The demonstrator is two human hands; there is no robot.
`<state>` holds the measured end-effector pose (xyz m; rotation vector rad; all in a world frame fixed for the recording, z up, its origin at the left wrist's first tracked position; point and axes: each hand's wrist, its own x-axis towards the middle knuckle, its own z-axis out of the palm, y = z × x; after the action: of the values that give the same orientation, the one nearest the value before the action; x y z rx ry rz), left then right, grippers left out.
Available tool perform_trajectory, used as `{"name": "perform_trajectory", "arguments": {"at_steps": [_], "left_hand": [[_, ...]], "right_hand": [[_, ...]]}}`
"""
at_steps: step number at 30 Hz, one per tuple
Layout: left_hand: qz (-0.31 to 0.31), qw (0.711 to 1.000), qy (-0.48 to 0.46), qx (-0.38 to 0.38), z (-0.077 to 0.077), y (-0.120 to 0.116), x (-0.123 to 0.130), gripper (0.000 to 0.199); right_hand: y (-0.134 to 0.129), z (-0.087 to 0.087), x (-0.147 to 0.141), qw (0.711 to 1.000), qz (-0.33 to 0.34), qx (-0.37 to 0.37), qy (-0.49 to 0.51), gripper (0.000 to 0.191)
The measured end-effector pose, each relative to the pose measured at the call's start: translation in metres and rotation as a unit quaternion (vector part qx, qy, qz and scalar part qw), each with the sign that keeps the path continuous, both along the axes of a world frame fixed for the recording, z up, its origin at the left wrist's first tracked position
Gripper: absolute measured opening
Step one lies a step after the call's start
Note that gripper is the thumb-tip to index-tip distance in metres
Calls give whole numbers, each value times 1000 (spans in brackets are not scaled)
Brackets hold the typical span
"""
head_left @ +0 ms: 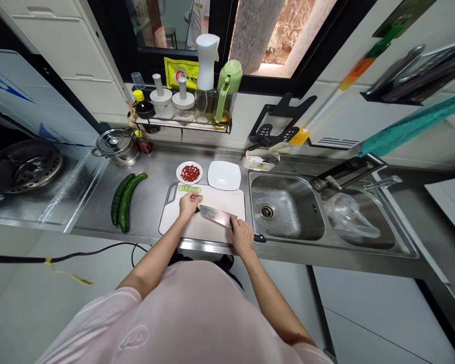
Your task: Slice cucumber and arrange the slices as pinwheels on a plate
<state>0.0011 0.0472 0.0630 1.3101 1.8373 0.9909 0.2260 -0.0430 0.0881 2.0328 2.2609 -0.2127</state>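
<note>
My right hand (242,236) is closed round the handle of a cleaver (217,216), whose blade points left over the white cutting board (208,232). Left of the blade tip, my left hand (189,203) has its fingers pinched together at a thin green slice. A dark green piece lies under the blade tip, beside the fingers. Overlapping cucumber slices (189,188) form a row along the board's top left edge. Behind the board stand a plate of chopped red pieces (190,173) and a white square dish (224,175). Two whole cucumbers (126,205) lie to the left.
A double sink (288,207) adjoins the board on the right, with a plastic bag (351,215) in its right basin. Another black handle (260,237) lies at the near edge. A pot (117,146) stands back left, beneath a condiment shelf (185,123).
</note>
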Motion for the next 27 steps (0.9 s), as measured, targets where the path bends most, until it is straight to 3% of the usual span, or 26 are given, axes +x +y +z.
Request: {"name": "perform_trajectory", "arguments": {"at_steps": [4,13,20,27], "left_hand": [[43,999,-16,-29,-14,19,-9,12],[19,997,59,-51,-34,48,-6,11],[-22,990,139,-13,-45,60,-1,20],[-58,981,179,46,-49,56,-5,18]], "right_hand": [[-2,-3,5,1000,-19,-4,-7,42],[-3,-6,6,999,-35,-6,5,43],[-6,-7,8,999,-41,10,16,41],[-5,-10,12,999,-40,15,27,41]]}}
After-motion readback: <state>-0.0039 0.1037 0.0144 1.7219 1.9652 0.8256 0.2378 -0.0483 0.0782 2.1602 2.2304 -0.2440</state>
